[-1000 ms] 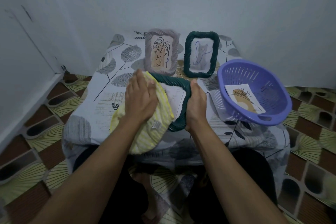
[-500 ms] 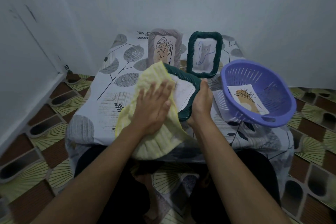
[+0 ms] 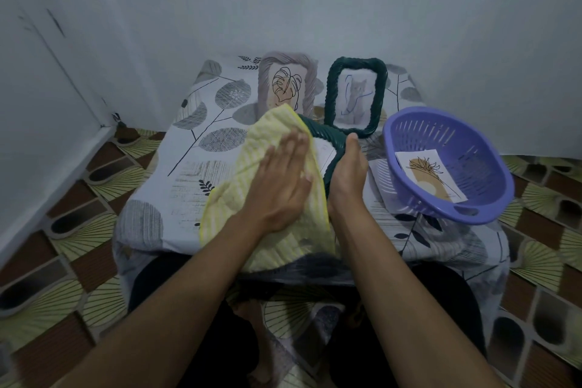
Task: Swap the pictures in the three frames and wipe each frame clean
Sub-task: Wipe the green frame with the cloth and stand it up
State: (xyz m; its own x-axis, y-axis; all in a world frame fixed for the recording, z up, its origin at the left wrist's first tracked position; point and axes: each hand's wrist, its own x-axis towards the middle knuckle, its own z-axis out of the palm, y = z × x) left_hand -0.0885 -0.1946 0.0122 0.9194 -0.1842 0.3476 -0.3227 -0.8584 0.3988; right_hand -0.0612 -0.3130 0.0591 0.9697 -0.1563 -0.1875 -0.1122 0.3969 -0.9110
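Nearby, table edge: we saw the yellow cloth hang over it; bare tabletop lay open leftward.
Our left hand: fingers straight and together, pressing the cloth onto the tilted green frame.
Our right hand: gripped that frame's right rim; its fingers were hidden behind.
Hidden: the cloth covered most of that frame's picture.
Right: purple basket held a loose picture.
Far edge: grey frame and standing green frame stood upright.

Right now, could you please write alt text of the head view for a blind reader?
A left hand presses a yellow striped cloth onto a dark green woven frame gripped by the right hand. Behind stand a grey woven frame and a second green frame; a purple plastic basket holds a picture.
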